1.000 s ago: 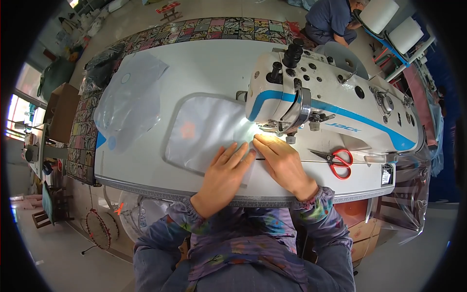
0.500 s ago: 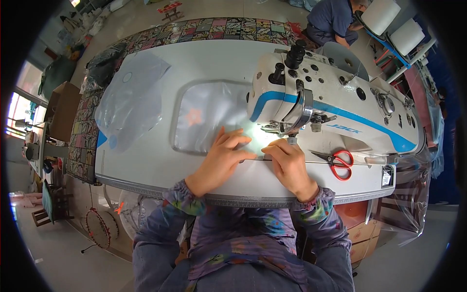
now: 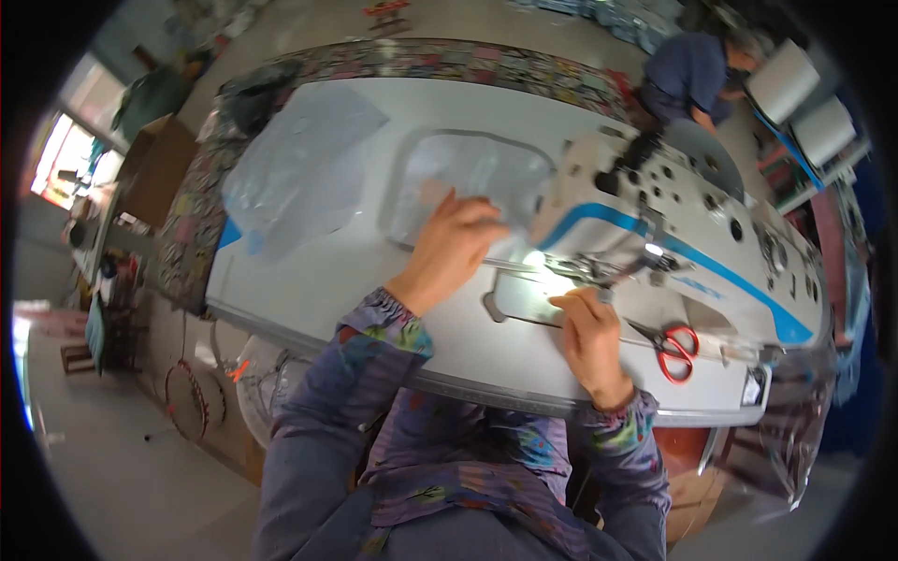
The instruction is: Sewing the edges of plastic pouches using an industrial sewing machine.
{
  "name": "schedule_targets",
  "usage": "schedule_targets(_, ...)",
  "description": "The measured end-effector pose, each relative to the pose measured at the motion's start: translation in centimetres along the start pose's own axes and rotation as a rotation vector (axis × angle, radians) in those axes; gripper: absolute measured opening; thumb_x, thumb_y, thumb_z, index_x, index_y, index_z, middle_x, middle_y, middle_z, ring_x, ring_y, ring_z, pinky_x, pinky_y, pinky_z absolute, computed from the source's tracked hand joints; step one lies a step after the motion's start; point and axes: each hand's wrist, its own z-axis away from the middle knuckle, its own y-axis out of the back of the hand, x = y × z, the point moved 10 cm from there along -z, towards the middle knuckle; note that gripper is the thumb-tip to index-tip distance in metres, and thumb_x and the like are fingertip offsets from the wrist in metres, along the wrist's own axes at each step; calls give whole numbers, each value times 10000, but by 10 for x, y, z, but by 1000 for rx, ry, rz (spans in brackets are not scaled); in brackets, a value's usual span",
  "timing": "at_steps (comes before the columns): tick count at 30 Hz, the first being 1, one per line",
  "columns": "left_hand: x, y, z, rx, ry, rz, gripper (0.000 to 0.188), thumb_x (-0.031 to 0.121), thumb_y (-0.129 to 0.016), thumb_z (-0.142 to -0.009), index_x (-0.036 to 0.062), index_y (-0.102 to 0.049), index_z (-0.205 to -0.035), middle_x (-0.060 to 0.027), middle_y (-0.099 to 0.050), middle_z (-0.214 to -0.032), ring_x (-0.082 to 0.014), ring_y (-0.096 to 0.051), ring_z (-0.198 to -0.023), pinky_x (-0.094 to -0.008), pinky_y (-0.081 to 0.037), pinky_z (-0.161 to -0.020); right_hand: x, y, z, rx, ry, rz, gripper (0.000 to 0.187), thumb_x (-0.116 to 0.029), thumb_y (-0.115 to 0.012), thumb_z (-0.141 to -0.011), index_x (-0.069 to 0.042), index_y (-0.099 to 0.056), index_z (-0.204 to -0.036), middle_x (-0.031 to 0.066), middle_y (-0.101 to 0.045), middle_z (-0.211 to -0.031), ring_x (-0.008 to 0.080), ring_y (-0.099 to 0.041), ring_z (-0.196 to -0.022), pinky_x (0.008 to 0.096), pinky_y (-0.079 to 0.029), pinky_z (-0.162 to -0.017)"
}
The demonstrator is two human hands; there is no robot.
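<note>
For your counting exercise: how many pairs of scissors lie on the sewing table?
1. The red-handled scissors lie on the table, just right of the right hand. Others may be hidden behind the sewing machine.

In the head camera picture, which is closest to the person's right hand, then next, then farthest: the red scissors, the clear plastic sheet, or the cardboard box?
From the right hand:
1. Red scissors, just to its right on the table.
2. Clear plastic sheet, far left on the table.
3. Cardboard box, beyond the table's left end.
</note>
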Motion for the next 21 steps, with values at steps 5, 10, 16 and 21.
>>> schedule_targets(5,-90,119,58,550,482,-810,170,174,-753,-917,62,-768,-1044,-117,-713,-1188,-365,-657,-1150,-497,-513,-990,-7,2,-3,-13,3,-26,333,158,-584,-816,-18,-729,-1059,154,-671,-1011,368,-665,-856,418,-534,-757)
schedule_targets(10,-147,138,96,388,735,-518,146,206,-739,-952,65,-748,-984,-116,-726,-1101,-356,-680,-1077,-480,-533,-886,-8,-5,-3,-45,-25,-35,327,163,-579,-822,-3,-725,-1064,160,-667,-1027,365,-662,-921,407,-540,-803)
schedule_targets(16,-129,155,98,578,600,-267,97,145,-723,-918,53,-693,-927,-137,-720,-1084,-386,-664,-1054,-497,-511,-903,-22,-5,-1,-16,-3,-88,341,135,-596,-882,1,-727,-1166,167,-664,-1123,318,-679,-946,377,-554,-816)
schedule_targets(21,28,64,78,210,266,-147,179,110,-719,-862,45,-647,-1012,-169,-678,-1168,-410,-647,-1073,-561,-477,-1023,-32,-39,0,-161,-322,-574,363,26,-623,-989,5,-671,-1349,169,-652,-1253,239,-690,-945,348,-591,-796)
